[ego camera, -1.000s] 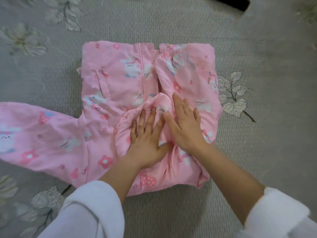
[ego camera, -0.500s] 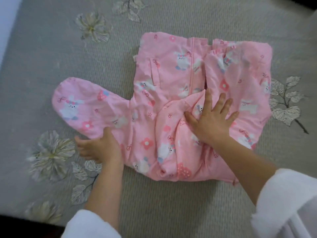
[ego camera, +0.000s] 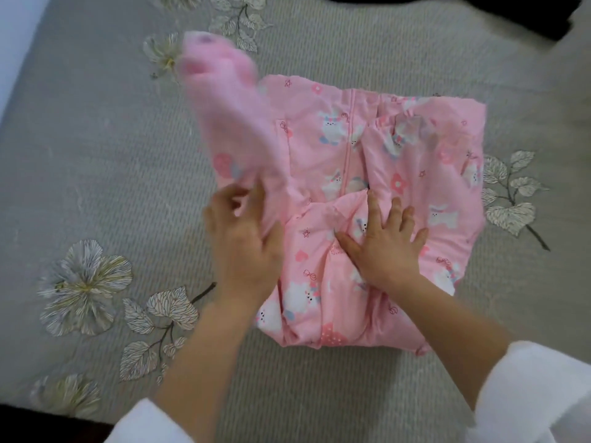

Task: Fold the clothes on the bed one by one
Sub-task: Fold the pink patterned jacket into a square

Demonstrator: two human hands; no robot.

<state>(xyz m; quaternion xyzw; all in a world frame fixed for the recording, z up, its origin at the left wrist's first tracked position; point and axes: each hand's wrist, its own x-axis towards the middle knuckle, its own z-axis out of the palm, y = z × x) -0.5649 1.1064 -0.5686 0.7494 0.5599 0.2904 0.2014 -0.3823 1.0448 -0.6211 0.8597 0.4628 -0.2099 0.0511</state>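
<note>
So, the pink jacket (ego camera: 367, 148) lies mostly folded on the bed (ego camera: 96, 155), right under the right grip (ego camera: 387, 247). That one's flat with its fingers spread, pressing the folded middle down. The left grip (ego camera: 243, 244) is just beside it at the jacket's edge, fingers curled round the sleeve (ego camera: 224, 116). The sleeve rises up and away from that grip, blurry, off the bed. White cuffs (ego camera: 527, 394) on both arms. Something dark (ego camera: 479, 14) lies well beyond both grips.
</note>
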